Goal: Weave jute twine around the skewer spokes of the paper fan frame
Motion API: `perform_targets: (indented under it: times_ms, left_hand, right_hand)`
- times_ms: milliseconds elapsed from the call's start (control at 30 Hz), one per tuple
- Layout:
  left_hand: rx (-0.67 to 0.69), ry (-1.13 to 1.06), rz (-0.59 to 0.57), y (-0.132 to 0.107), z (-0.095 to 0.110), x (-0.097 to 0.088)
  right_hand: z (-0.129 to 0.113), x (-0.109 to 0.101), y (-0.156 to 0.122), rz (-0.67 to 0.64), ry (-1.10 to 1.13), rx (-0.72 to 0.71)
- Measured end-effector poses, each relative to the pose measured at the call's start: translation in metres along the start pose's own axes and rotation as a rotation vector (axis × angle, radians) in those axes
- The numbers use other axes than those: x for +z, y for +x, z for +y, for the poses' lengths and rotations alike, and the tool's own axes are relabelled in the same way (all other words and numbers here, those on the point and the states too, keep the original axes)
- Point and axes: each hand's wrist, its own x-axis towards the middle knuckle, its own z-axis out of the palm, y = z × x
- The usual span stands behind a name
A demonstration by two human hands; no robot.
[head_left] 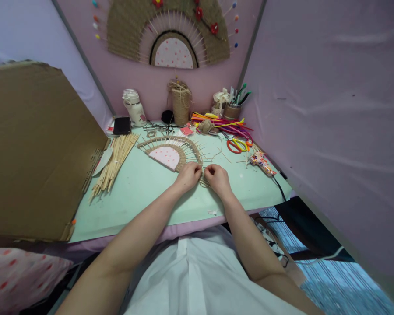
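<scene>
A half-round woven piece [170, 151] lies on the pale green table [138, 192]. It has a pink dotted centre, thin wooden spokes and a band of jute twine wound round them. My left hand [188, 174] rests closed on its near right edge, fingers curled over the spokes and twine. My right hand [216, 177] is closed just to the right, pinching a strand of jute twine [204, 183] that loops between the two hands.
A bundle of wooden sticks [114, 164] lies to the left beside a big cardboard sheet [36, 148]. Orange scissors [237, 145], coloured pipe cleaners [226, 124], a twine-wrapped jar [180, 104], a pen cup [232, 109] and a white bottle [134, 107] stand at the back. A finished fan [167, 33] hangs on the wall.
</scene>
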Motion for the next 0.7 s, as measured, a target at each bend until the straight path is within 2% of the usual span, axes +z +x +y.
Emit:
perform_targets:
  times_ms: [233, 500, 700]
  left_hand:
    - [-0.009, -0.022, 0.009, 0.0, 0.0, 0.0]
    - [-0.019, -0.035, 0.024, -0.001, 0.001, 0.001]
    - [-0.03, -0.063, 0.012, 0.0, 0.0, 0.0]
  right_hand:
    - [0.002, -0.007, -0.005, -0.022, 0.074, 0.006]
    - [0.0, -0.009, -0.012, -0.035, 0.003, -0.049]
    - [-0.003, -0.006, -0.005, -0.056, -0.043, 0.005]
